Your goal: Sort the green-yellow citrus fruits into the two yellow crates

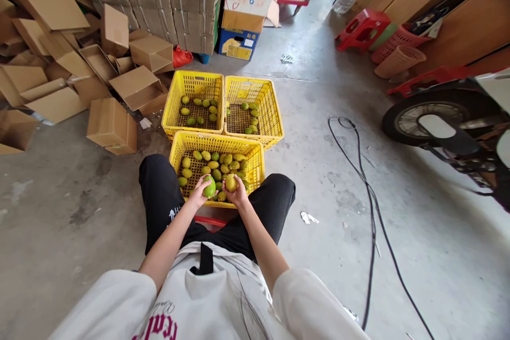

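Note:
My left hand [199, 191] is closed around a green fruit [209, 187]. My right hand [238, 191] grips a yellower fruit [231, 183]. Both hover over the near edge of a yellow plastic crate [217, 142] between my knees, which holds several green and yellow fruits. Two more yellow crates stand side by side behind it: the left crate [194, 81] and the right crate [255, 87], each with several fruits on the bottom.
Loose cardboard boxes [111, 125] pile up at the left, stacked flat cartons behind. A black cable [368, 186] runs across the concrete floor at the right. A scooter wheel [426, 117] sits far right, red stools and baskets [398, 61] beyond.

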Tool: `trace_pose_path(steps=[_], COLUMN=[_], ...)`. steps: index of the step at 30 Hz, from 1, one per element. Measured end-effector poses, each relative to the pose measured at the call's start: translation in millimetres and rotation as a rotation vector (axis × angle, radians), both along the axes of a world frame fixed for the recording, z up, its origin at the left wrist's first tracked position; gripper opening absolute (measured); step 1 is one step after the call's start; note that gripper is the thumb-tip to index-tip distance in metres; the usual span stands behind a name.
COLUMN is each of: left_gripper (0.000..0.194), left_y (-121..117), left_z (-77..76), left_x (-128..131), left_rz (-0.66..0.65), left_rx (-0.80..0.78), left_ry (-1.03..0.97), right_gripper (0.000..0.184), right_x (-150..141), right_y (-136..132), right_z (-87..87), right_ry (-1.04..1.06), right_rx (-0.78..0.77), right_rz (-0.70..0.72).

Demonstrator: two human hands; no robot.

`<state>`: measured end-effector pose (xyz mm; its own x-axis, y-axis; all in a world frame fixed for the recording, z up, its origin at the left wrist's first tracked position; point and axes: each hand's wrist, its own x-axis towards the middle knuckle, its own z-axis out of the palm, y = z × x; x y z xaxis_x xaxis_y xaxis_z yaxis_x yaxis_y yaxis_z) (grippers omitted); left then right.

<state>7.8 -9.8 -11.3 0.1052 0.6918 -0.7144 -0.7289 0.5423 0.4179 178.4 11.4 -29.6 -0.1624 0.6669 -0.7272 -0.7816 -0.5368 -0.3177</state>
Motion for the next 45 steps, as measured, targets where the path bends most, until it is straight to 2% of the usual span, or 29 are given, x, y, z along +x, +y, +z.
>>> trace_pose_path(steps=[3, 8, 13, 16, 19, 22, 25, 28, 31, 36, 40, 45], left_gripper=[0.038, 0.022, 0.032, 0.025, 0.019, 0.016, 0.015, 0.014, 0.013, 0.013, 0.015, 0.013], left_y=[0.7, 4.9, 8.3, 7.5, 4.7, 2.3, 1.7, 1.9, 2.6, 5.5, 6.4, 4.4], left_z=[-0.3, 3.8, 5.6, 4.2, 2.0, 0.5, 0.7, 2.9, 5.5, 5.6, 2.3, -1.8], left_x=[0.2, -3.1, -4.0, -1.1, 1.4, 1.0, -1.4, -2.4, -1.8, -2.6, -0.8, 2.8], left_rz=[0.014, 0.089, 0.137, 0.100, -0.003, -0.084, -0.112, -0.101, -0.027, 0.055, 0.053, -0.034], left_rx=[-0.007, -0.086, -0.142, -0.113, -0.068, -0.048, -0.046, -0.072, -0.092, -0.150, -0.146, -0.108], left_ry=[-0.012, -0.062, -0.110, -0.051, 0.004, 0.010, -0.010, -0.015, -0.026, -0.095, -0.058, 0.047], right_gripper=[0.014, 0.016, 0.018, 0.014, 0.011, 0.010, 0.010, 0.012, 0.012, 0.011, 0.015, 0.021], right_x=[-1.2, -1.8, -2.7, -5.1, -6.0, -5.8, -6.4, -7.3, -6.0, -1.3, -1.6, -4.4], right_y=[-0.8, -1.9, -1.9, -1.2, -0.3, -0.1, -0.7, -1.0, -0.6, 0.1, 0.1, -1.3], right_z=[0.7, 4.7, 5.8, 5.3, 4.8, 5.0, 5.4, 4.8, 3.2, 3.4, 3.6, -4.2], right_ry=[-0.002, 0.052, 0.099, 0.016, -0.057, -0.044, -0.024, -0.021, -0.010, 0.044, 0.073, -0.002], right_rx=[-0.027, -0.006, 0.006, -0.020, -0.087, -0.080, -0.066, -0.079, -0.087, -0.007, 0.040, 0.077], right_rz=[0.010, -0.003, 0.032, 0.012, -0.054, -0.087, -0.064, -0.051, -0.057, -0.048, 0.001, 0.029])
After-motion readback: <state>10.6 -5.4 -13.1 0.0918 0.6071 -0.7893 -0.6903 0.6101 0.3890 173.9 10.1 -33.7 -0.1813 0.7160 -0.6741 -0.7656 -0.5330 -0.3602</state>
